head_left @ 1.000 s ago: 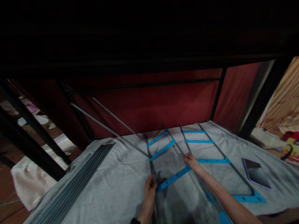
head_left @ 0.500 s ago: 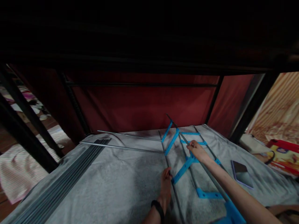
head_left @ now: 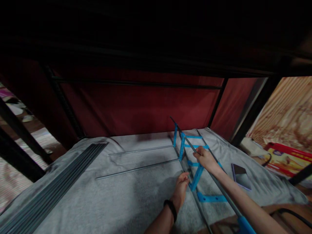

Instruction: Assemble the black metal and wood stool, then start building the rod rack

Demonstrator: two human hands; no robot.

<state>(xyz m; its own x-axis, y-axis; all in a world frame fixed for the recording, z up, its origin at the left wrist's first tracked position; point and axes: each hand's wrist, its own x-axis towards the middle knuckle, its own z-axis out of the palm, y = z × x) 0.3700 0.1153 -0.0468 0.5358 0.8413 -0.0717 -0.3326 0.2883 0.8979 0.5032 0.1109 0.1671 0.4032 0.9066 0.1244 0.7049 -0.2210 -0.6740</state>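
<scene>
My right hand (head_left: 206, 160) is closed around the upper metal rod (head_left: 220, 187) of a frame made of rods and blue plastic brackets. Beside the lower rod (head_left: 201, 211), my left hand (head_left: 180, 190) has its fingers loosely apart, fingertips at the rod near a blue bracket (head_left: 197, 177). Farther back, another blue bracket (head_left: 182, 148) stands nearly upright between the rods. Two thin rods (head_left: 138, 169) stretch left from the frame's lower side across the cloth. A flat blue bracket (head_left: 212, 198) lies low on the frame's right side.
A bundle of several grey rods (head_left: 60, 182) lies at left on the grey cloth (head_left: 117, 201). A phone (head_left: 240, 176) rests to the right, near a red and yellow box (head_left: 287, 161). Dark posts (head_left: 255, 110) and a low dark overhang (head_left: 146, 39) surround the space, with red fabric (head_left: 136, 110) behind.
The frame has tipped from a leftward slant to nearly upright. The free ends of the two side rods have swung down towards me. My left hand's fingers have loosened; my right hand keeps its grip.
</scene>
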